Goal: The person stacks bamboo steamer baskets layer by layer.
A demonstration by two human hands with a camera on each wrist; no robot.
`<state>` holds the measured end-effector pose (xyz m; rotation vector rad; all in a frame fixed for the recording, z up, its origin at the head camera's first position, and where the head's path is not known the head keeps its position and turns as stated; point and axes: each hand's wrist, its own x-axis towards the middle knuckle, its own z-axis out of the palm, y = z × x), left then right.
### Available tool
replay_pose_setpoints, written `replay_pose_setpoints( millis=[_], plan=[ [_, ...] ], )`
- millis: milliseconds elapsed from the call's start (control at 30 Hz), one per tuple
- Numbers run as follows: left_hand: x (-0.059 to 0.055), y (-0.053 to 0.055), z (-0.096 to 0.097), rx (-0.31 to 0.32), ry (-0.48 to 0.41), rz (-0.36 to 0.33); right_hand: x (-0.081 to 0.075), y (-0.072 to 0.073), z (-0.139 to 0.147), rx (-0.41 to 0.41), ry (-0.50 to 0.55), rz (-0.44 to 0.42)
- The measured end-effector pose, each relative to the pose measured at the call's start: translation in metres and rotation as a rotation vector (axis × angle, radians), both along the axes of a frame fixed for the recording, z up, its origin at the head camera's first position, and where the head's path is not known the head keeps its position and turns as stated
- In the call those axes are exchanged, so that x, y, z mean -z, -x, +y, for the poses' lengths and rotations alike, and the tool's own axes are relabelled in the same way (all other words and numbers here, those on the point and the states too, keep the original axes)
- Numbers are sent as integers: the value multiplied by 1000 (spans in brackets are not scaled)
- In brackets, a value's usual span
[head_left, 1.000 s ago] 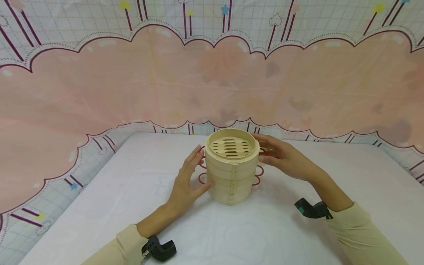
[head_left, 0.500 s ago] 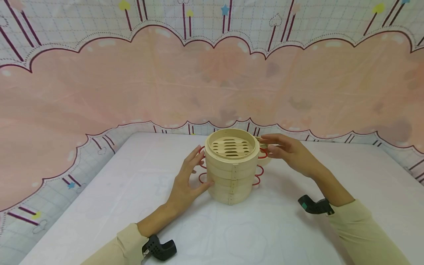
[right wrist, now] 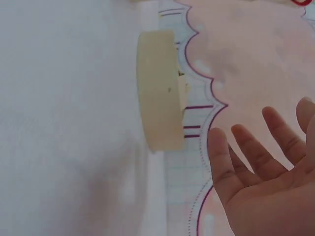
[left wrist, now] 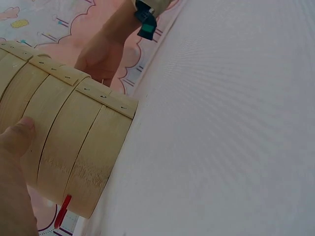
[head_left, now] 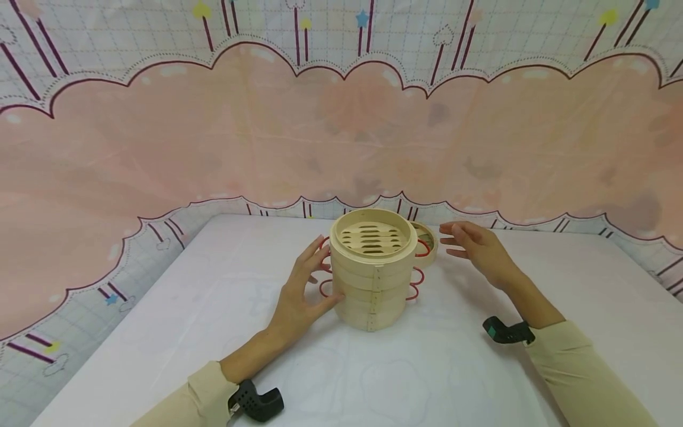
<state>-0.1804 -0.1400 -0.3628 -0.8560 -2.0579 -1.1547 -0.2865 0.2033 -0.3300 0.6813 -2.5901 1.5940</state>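
Observation:
A tall stack of bamboo steamer baskets (head_left: 368, 290) with red loop handles stands upright on the white table. Slots show in the base of its open top basket. My left hand (head_left: 299, 296) holds the stack at its left side, thumb on the front and fingers along the far left by the red loops. In the left wrist view the thumb (left wrist: 20, 135) lies on the bamboo wall. My right hand (head_left: 480, 252), fingers spread, is in the air right of a shallow round bamboo piece (head_left: 428, 255), apart from it. The stack partly hides that piece, which looks like a steamer lid.
A white cloth covers the table (head_left: 224, 261). Behind it hangs a patterned pink backdrop (head_left: 299, 142). Black wrist cameras sit on the left wrist (head_left: 258, 403) and right wrist (head_left: 507, 330).
My right hand has let go of the round bamboo piece behind the stack and drawn away to the right, so more of that piece shows. The left hand and the stack have stayed put.

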Motion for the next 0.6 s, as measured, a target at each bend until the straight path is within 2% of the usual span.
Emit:
replay_pose_setpoints(
  millis=[33, 167, 333, 433, 533, 600],
  plan=[
    [-4, -3, 1, 2, 0, 10, 2, 1, 2, 13, 2, -9],
    [-3, -3, 1, 8, 2, 15, 12, 4, 5, 44, 8, -61],
    [-2, -4, 1, 7, 1, 8, 24, 7, 4, 27, 66, -133],
    [-2, -5, 1, 8, 1, 0, 28, 7, 3, 28, 64, -158],
    [-2, -4, 1, 9, 0, -9, 32, 7, 2, 18, 31, -151],
    [-3, -4, 1, 8, 2, -12, 34, 7, 2, 20, -21, -115]
  ],
)
